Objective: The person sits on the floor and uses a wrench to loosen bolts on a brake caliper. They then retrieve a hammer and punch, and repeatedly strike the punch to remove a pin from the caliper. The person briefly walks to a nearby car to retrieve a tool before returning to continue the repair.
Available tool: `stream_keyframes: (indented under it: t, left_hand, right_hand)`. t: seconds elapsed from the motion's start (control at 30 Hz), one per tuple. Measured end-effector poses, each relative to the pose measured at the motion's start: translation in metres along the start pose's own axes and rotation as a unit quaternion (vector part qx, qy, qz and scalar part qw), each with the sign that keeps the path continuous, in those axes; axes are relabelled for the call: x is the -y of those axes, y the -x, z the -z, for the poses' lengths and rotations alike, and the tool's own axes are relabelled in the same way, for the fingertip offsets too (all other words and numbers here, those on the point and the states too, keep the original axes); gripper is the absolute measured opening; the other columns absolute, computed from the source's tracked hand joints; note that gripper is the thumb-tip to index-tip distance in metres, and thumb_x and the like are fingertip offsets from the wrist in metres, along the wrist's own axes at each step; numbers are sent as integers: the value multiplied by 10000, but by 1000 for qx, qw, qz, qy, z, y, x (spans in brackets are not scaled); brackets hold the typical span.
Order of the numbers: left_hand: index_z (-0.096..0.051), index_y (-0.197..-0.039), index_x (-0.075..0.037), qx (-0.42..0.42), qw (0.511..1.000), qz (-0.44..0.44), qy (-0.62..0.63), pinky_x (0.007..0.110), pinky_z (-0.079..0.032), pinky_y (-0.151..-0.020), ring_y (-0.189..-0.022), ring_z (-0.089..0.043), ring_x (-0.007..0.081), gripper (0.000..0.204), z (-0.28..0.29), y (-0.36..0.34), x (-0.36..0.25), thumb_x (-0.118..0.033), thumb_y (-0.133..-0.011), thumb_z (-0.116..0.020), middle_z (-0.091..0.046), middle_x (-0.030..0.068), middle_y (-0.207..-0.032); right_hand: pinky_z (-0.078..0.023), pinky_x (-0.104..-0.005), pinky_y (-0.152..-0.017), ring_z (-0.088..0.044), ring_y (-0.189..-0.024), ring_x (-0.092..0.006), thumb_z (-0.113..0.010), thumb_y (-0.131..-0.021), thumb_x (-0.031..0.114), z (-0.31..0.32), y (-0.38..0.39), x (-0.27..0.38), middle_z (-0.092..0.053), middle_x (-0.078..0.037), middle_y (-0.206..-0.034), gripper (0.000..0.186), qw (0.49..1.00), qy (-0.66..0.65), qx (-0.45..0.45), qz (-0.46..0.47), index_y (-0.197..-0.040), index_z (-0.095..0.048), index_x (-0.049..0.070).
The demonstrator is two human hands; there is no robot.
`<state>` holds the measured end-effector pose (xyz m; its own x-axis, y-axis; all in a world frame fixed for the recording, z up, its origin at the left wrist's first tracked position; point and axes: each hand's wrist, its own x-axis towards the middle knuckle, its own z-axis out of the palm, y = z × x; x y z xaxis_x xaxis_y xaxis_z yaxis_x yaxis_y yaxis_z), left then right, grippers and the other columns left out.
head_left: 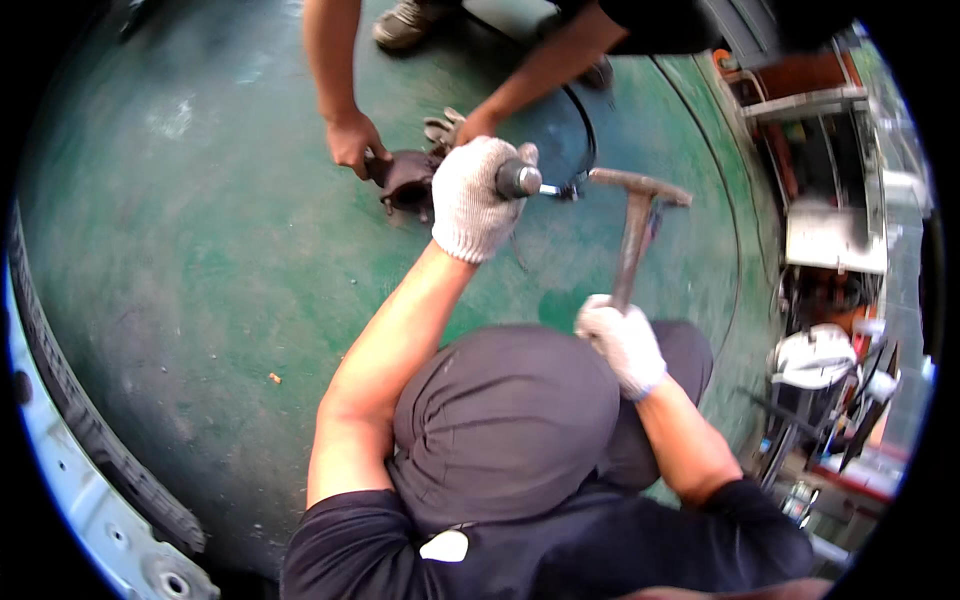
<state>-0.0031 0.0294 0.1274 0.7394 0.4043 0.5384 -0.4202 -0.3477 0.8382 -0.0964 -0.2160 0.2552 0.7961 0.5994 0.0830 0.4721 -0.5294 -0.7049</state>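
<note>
My left hand, in a white knit glove, is closed around a tool with a round dark handle and a bright metal end, perhaps a screwdriver; my fist hides most of it. Just beyond that fist is a dark, rusty metal part with a round opening, low over the green floor. A co-worker's bare hand grips its left side, and the other hand reaches behind my glove. My right hand, also gloved, grips a hammer by its lower handle. The hammer stands upright, head away from me and apart from the tool.
The co-worker's shoe is at the far edge. A black cable curves across the green floor on the right. Beyond it stand a cart and a cluttered shelf. A pale blue metal panel borders the lower left.
</note>
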Motion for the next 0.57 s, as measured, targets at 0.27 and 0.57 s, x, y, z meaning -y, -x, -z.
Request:
stream_keyframes:
  t: [0.27, 0.57]
  left_hand:
    - [-640, -764, -103, 12, 999, 3, -30, 487, -499, -642, -697, -646, 390, 269, 7, -6, 0, -245, -922, -805, -645, 146, -739]
    - [-671, -787, -116, -8, 997, -7, -71, 470, -520, -629, -700, -673, 372, 210, 17, -6, 6, -201, -913, -817, -666, 140, -740]
  right_hand:
    - [-480, -267, -644, -588, -731, -161, -536, -1081, 223, 38, -28, 48, -595, -56, -818, 250, 960, -218, 45, -168, -950, -663, 53]
    - [-434, -432, -542, -412, -509, -121, -531, -1088, 222, 96, -52, 87, -453, 8, -671, 322, 961, -210, -146, -107, -783, -538, 119]
